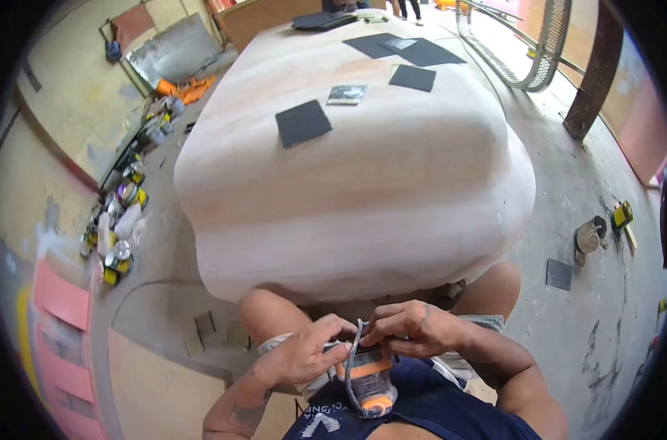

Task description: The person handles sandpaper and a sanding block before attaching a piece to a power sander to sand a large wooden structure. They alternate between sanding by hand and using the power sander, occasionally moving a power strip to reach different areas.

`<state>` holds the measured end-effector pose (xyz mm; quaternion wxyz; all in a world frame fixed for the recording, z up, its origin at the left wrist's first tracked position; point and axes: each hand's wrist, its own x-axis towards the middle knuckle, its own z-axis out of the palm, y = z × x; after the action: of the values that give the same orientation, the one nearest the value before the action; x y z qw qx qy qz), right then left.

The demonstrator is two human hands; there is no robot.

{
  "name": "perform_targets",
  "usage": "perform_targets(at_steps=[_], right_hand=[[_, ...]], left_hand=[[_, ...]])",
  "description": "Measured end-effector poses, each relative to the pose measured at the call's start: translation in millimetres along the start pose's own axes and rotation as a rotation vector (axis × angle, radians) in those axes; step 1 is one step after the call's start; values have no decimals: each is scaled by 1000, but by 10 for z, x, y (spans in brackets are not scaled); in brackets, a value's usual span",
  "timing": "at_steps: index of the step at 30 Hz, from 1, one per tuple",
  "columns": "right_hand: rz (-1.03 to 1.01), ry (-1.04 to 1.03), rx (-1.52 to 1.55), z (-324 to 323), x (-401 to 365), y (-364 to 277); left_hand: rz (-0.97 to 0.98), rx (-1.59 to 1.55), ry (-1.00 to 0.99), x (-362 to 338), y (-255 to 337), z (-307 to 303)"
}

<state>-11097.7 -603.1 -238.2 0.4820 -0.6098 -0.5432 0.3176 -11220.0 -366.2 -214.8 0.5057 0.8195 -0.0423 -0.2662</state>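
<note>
An orange and black electric sander [370, 381] rests in my lap against my dark top. Its grey cord [352, 392] loops along its left side. My left hand [319, 350] grips the sander's left front edge, thumb and fingers bent in. From the right, my right hand [414, 328] has its fingers closed at the sander's front end, close to the left fingertips. What lies beneath those fingertips is hidden. In front of my knees stands a large, pale, smooth curved body panel [333, 198].
Dark sandpaper sheets [303, 124] lie on the panel, with another sheet [558, 274] on the floor at right. Paint cans [132, 194] line the left wall. More cans [590, 236] stand at right. A metal mesh frame [542, 55] and people's legs [409, 9] are at the back.
</note>
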Motion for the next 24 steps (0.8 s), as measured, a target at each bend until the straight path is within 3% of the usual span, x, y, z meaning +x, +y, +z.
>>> perform_targets(at_steps=[7, 10, 13, 16, 19, 22, 24], right_hand=[[-89, -16, -72, 50, -5, 53], [-102, -4, -92, 61, -15, 39], [-107, 30, -134, 77, -27, 2], [-98, 68, -145, 150, -11, -3], [-59, 92, -106, 124, -11, -11], [-39, 116, -86, 164, -33, -2], [-60, 131, -110, 162, -44, 42]], left_hand=[[74, -261, -389, 181, -280, -117], [31, -263, -403, 196, -190, -181], [-38, -466, -301, 267, -244, -111], [-262, -505, -388, 298, -121, -124], [-281, -369, -370, 341, -308, -71], [-382, -500, -476, 359, -358, -135], [-312, -569, -445, 296, -227, -103]])
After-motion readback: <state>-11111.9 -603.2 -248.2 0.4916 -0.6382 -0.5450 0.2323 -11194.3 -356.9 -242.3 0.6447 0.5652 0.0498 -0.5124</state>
